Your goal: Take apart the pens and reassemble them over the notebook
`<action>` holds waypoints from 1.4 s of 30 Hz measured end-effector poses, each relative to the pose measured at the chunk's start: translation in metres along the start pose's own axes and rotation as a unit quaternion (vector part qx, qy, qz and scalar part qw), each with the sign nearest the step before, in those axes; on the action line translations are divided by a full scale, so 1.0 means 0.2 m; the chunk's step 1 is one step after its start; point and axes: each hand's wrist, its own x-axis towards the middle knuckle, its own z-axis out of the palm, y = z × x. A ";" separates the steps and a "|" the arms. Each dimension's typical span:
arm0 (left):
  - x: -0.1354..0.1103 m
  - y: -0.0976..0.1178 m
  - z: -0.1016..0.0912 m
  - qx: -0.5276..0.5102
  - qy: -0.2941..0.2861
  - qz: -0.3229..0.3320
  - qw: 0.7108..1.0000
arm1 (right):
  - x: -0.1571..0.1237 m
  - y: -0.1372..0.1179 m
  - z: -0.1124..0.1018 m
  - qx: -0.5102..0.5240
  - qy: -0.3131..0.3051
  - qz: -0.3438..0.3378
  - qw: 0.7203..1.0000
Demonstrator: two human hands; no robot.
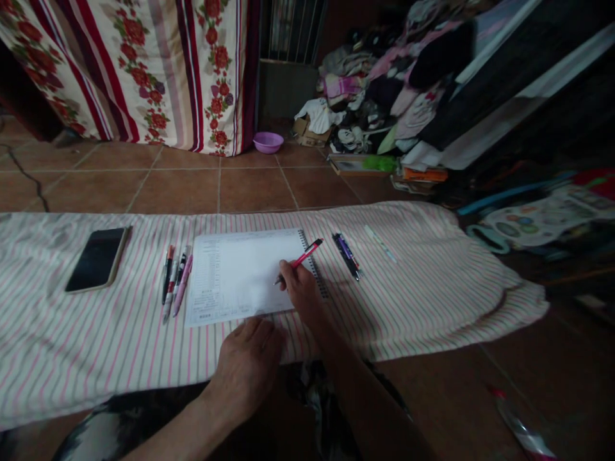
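A spiral notebook [254, 269] lies on the striped cloth, its coil along the right side and its page mostly white, with printed lines at the left and bottom. My right hand [300, 285] is closed around a red pen [307, 253] with a black top end; its tip points down-left at the page, and I cannot tell whether it touches. My left hand [250, 352] rests curled at the notebook's near edge, its fingers folded in with nothing visible in them. Several pens [177, 282] lie left of the notebook. More dark pens [346, 256] lie right of it.
A phone [97, 259] lies at the left on the striped cloth [423, 282]. A pale patterned stick [379, 242] lies at the right. Beyond, on the tiled floor [182, 179], stand a purple basin [268, 142] and a heap of clothes [375, 89]. A floral curtain [168, 70] hangs behind.
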 end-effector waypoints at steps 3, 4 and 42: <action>0.07 0.04 0.00 -0.026 -0.018 -0.026 0.999 | -0.01 0.02 -0.03 -0.002 -0.017 0.001 1.000; 0.09 0.04 0.00 -0.041 -0.026 -0.042 0.998 | -0.01 0.03 -0.05 0.005 -0.021 0.004 1.000; 0.18 0.06 0.03 -0.059 -0.075 -0.127 0.987 | 0.30 0.35 -0.80 -0.415 0.057 0.086 0.904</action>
